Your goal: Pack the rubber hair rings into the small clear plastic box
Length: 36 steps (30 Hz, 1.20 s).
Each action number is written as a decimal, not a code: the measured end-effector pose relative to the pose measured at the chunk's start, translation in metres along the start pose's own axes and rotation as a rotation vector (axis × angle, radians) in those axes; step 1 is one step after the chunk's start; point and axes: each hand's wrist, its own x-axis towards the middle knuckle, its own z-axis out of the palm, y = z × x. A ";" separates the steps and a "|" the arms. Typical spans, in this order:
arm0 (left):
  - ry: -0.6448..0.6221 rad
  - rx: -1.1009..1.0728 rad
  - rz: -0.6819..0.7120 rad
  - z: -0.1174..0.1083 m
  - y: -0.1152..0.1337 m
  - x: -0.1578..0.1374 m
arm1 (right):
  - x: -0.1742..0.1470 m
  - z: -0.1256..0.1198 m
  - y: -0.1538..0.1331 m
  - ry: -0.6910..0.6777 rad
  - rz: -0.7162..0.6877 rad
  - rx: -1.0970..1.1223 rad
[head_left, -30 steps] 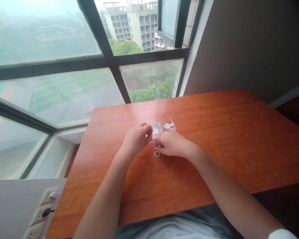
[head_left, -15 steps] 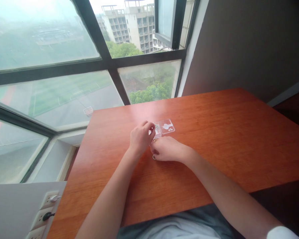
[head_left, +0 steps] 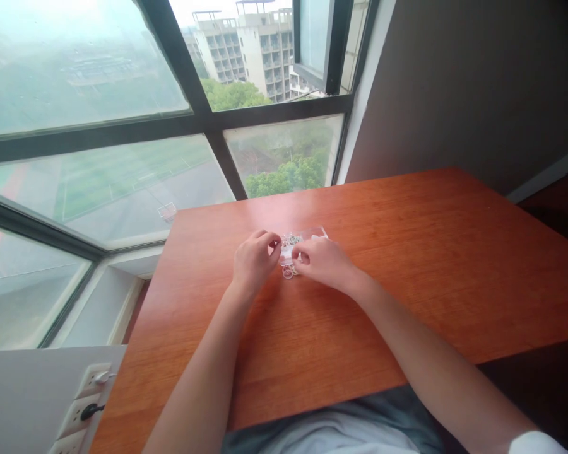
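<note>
Thin, pale rings (head_left: 288, 272) lie near curled fingers (head_left: 275, 253) (head_left: 301, 248); whether these hold any is unclear.

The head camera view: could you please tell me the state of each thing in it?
Bare left hand: fingers curled, grip unclear
Bare right hand: fingers curled, grip unclear
Small pale round rings: loose on the reddish-brown wooden table
Clear plastic box: open, more rings inside
Clear flat plastic lid: open, partly hidden
Dark-framed glass window sash: open
Black plug: plugged in
White plug: plugged in
</note>
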 end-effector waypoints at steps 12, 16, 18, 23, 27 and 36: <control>-0.259 -0.146 0.138 -0.020 -0.009 -0.002 | 0.029 0.032 0.043 0.344 0.238 0.227; -0.298 -0.194 0.148 -0.024 -0.006 -0.002 | 0.031 0.035 0.041 0.313 0.199 0.185; -0.306 -0.211 0.147 -0.026 -0.004 -0.003 | 0.030 0.034 0.041 0.316 0.193 0.177; -0.311 -0.184 0.148 -0.027 -0.003 -0.004 | 0.027 0.033 0.042 0.314 0.183 0.167; -0.348 -0.094 0.149 -0.027 -0.001 -0.006 | 0.023 0.029 0.040 0.296 0.164 0.162; -0.429 0.136 0.215 -0.026 0.014 -0.010 | 0.016 0.018 0.034 0.252 0.113 0.147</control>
